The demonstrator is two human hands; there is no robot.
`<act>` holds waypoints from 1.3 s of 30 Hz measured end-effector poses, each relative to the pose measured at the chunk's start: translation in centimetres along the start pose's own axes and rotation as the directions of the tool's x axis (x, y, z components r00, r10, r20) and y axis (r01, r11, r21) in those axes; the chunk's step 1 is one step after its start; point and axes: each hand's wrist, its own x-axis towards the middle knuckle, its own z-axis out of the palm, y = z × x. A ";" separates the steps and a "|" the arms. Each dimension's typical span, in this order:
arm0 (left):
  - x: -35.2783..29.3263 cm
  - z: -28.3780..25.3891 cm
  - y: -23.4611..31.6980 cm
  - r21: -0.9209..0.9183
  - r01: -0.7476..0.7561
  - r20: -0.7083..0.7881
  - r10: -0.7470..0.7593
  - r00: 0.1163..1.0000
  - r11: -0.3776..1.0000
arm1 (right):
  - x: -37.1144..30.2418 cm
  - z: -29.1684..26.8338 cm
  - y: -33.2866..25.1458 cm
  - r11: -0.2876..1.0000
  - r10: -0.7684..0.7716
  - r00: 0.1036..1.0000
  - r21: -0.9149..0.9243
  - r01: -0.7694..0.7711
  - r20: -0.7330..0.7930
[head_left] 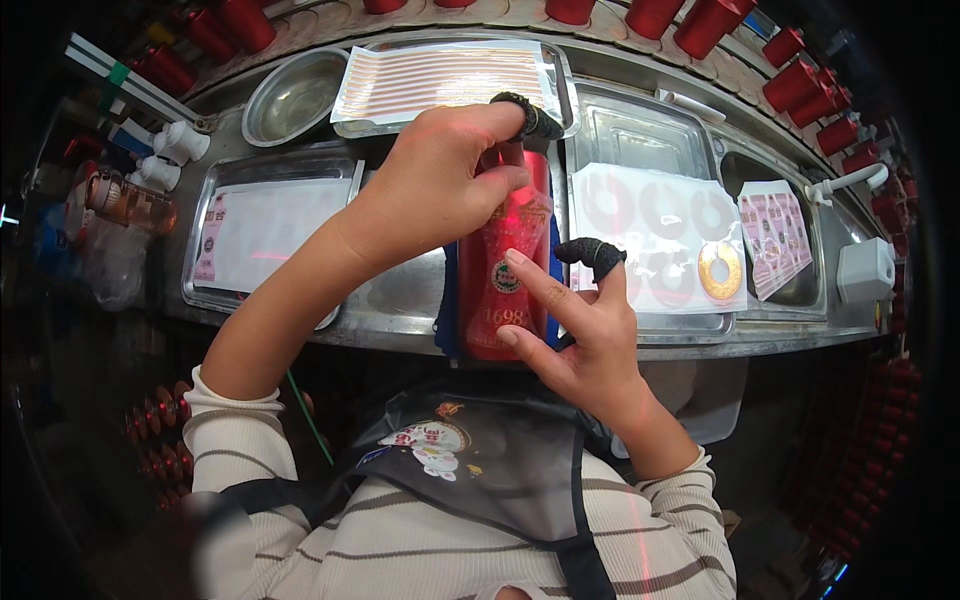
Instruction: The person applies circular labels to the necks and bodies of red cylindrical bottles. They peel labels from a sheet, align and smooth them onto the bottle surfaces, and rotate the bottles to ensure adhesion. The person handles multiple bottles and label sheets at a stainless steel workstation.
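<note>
A red bottle (487, 328) with gold print and a small dark round emblem lies on a blue cloth (447, 300) at the counter's near edge. Around its far end curl the fingers of my left hand (450, 165); a black wrap covers one finger there, and the fingertips beneath are partly hidden. My right hand (597, 335) reaches in from the right with its fingers apart. Its thumb and a bare fingertip touch the bottle's printed face, while a black-wrapped finger sticks out beside the bottle.
Metal trays hold a gold-striped sheet (440, 80), a white backing sheet (270, 235) and a sheet with a gold ring sticker (720, 270). A metal bowl (292, 97) stands far left. Pink label strips (772, 235) lie by a sink (800, 290). Red bottles (705, 28) line a conveyor behind.
</note>
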 end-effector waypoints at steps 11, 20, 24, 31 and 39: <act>-8.0 3.2 -1.8 -0.006 -0.099 -0.228 0.095 0.969 0.995 | 0.7 -0.4 1.1 0.981 0.107 0.982 0.147 -0.130 0.153; -11.6 7.1 -1.2 0.052 -0.032 -0.068 0.035 0.997 0.998 | 4.2 0.2 1.6 0.982 0.179 0.949 0.016 -0.190 0.258; -11.2 7.1 -1.1 0.048 -0.013 -0.094 0.018 0.995 0.999 | 4.7 0.3 2.3 0.982 0.178 0.942 0.003 -0.187 0.285; -11.7 7.7 -0.5 0.009 -0.011 -0.103 0.011 0.995 1.000 | 4.8 -0.5 2.2 0.979 0.188 0.908 0.005 -0.204 0.376; -11.2 7.2 -1.0 -0.001 -0.019 -0.088 0.019 0.996 1.000 | 4.4 -0.3 2.7 0.987 0.142 0.929 0.028 -0.161 0.342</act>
